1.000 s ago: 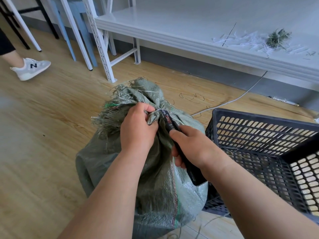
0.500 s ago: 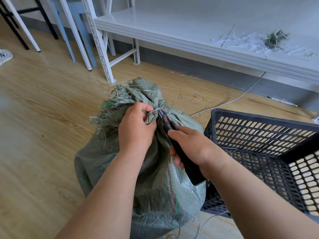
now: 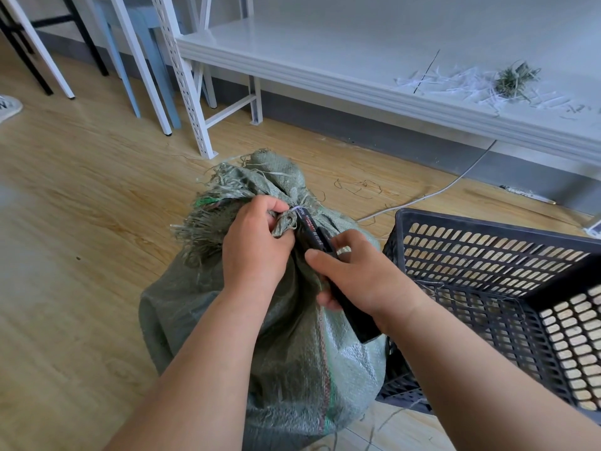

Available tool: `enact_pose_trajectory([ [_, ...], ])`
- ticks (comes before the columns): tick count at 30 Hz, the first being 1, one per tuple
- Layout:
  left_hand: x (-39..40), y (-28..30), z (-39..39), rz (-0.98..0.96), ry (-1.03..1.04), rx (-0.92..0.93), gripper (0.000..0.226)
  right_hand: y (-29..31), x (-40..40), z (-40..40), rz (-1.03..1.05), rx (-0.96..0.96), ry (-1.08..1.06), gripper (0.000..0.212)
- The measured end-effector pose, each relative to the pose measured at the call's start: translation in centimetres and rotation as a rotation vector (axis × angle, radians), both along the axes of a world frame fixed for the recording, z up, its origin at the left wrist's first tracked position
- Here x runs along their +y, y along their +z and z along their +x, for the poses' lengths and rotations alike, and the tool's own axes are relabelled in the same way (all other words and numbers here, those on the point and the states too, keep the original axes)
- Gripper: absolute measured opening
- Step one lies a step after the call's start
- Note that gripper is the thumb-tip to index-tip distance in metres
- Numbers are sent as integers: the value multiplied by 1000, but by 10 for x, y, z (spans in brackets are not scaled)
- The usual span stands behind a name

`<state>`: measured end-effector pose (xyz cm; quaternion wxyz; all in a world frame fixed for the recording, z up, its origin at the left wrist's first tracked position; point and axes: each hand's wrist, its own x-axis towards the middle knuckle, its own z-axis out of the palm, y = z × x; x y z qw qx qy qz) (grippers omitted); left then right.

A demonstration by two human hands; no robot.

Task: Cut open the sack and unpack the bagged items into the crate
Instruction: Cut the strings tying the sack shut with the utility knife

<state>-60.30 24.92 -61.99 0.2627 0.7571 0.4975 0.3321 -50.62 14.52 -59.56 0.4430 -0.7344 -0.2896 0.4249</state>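
Observation:
A full green woven sack (image 3: 292,353) stands on the wooden floor, its frayed neck bunched and tied at the top. My left hand (image 3: 257,245) grips the bunched neck just below the fringe. My right hand (image 3: 361,278) holds a black utility knife (image 3: 313,232) by its handle, its tip against the tie at the neck. A black perforated plastic crate (image 3: 487,229) stands right beside the sack; nothing shows inside it. The bagged items are hidden in the sack.
A low white shelf (image 3: 325,70) runs behind, with white and green cut fibres (image 3: 507,81) on it. A white cable (image 3: 455,183) lies on the floor behind the crate. White and blue furniture legs (image 3: 140,66) stand at the back left. A shoe (image 3: 8,107) shows at the left edge.
My right hand has drawn the knife slightly back along the sack's neck. The other person's shoe has moved left, nearly out of view.

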Motion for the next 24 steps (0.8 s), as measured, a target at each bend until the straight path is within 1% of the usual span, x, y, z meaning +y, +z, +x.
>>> enact_pose_trajectory([
  [2,1,1,-1,0,3,7,31,2,1,2,-10,-238,14,24],
  [3,1,1,-1,-3,5,10,32,3,1,3,-19,-325,34,22],
  [5,2,1,-1,-12,8,13,33,4,1,2,-42,-418,71,22],
  [7,2,0,-1,-26,11,12,31,6,2,0,-66,-454,88,27],
  [10,2,-1,0,-49,-2,3,27,8,5,-3,-75,-412,75,30],
  [15,-2,-3,2,-28,-31,-1,28,11,12,-1,-96,-322,76,31],
  [20,-1,-1,-1,-18,33,-49,26,12,6,5,-56,-151,82,28],
  [24,1,0,-2,-54,33,-71,27,12,4,3,-26,-33,71,34],
])
